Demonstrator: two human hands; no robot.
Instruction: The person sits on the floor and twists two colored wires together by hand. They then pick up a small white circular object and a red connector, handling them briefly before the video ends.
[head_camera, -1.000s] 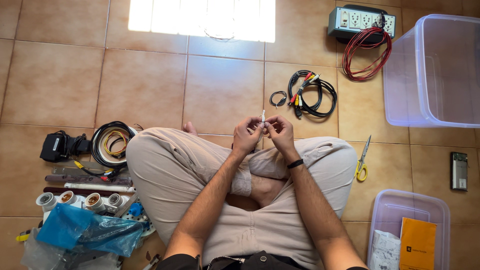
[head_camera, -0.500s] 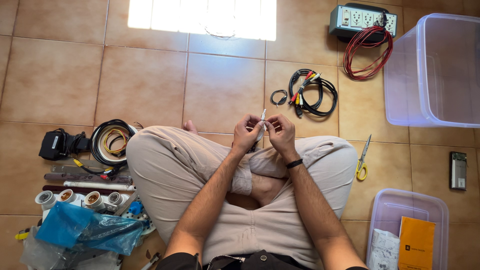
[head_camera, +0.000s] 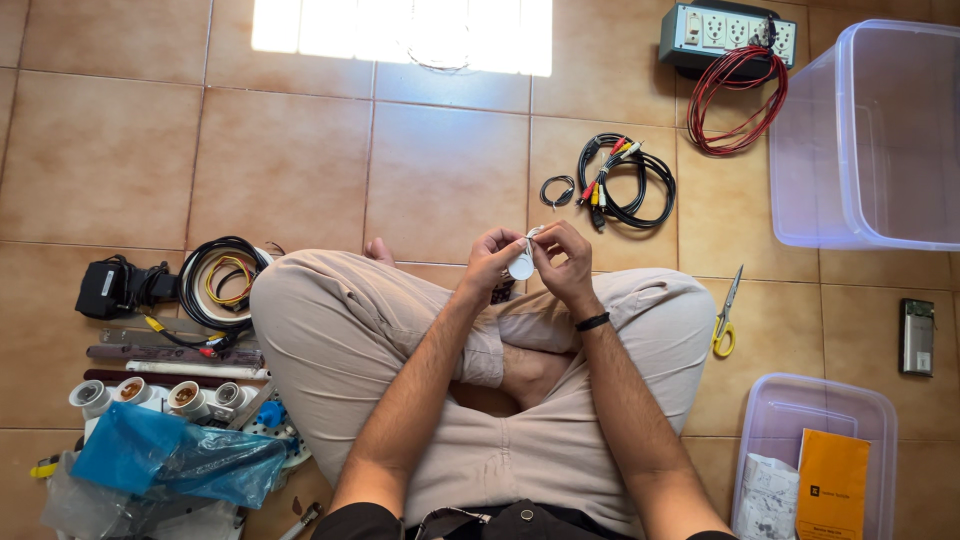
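Both hands pinch a small white cable coil above the crossed legs.

The left hand (head_camera: 490, 262) and right hand (head_camera: 562, 258) have fingers (head_camera: 545, 247) clamped on the white coil (head_camera: 521, 266). At 1 o'clock lies a black cable bundle (head_camera: 622, 182); at 3 o'clock, yellow-handled scissors (head_camera: 724, 318); at 9 o'clock, coiled wires (head_camera: 222, 282) on the floor (head_camera: 300, 170).

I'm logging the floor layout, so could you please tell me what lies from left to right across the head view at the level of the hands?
Black adapter → coiled black and yellow cables → left hand → small white cable → right hand → yellow-handled scissors → dark flat device.
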